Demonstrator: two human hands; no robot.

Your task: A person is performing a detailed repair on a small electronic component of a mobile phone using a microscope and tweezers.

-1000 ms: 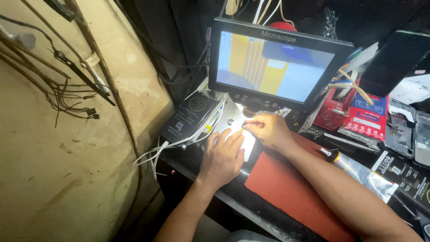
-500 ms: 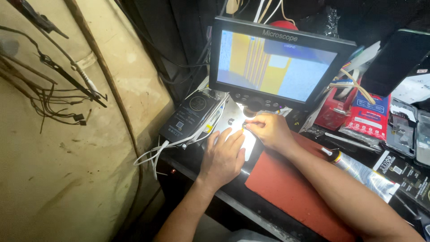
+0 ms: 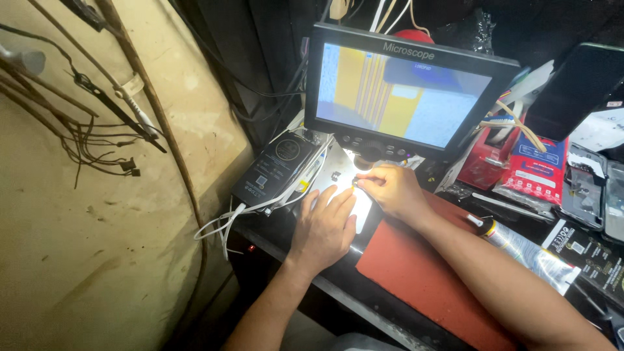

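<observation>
Small dark part (image 3: 354, 182), brightly lit, on the metal microscope stage (image 3: 328, 185): pinched by right hand (image 3: 392, 192) fingertips, seemingly. Left hand (image 3: 323, 227), fingers flat and loosely spread, rests at its 7 o'clock, holding nothing. Black-framed microscope monitor (image 3: 403, 91) at 12 o'clock.

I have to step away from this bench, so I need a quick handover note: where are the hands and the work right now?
Left hand: flat, fingers spread, pressing on the brightly lit stage under the microscope monitor.
Right hand: pinched on something small and dark at the lit spot; what it is cannot be told.
Monitor shows a magnified yellow and blue view.
Black boxy device with white cables sits left of the stage; red mat lies under the right forearm; tube lies on the right.
Done or left: cannot tell from this view.
</observation>
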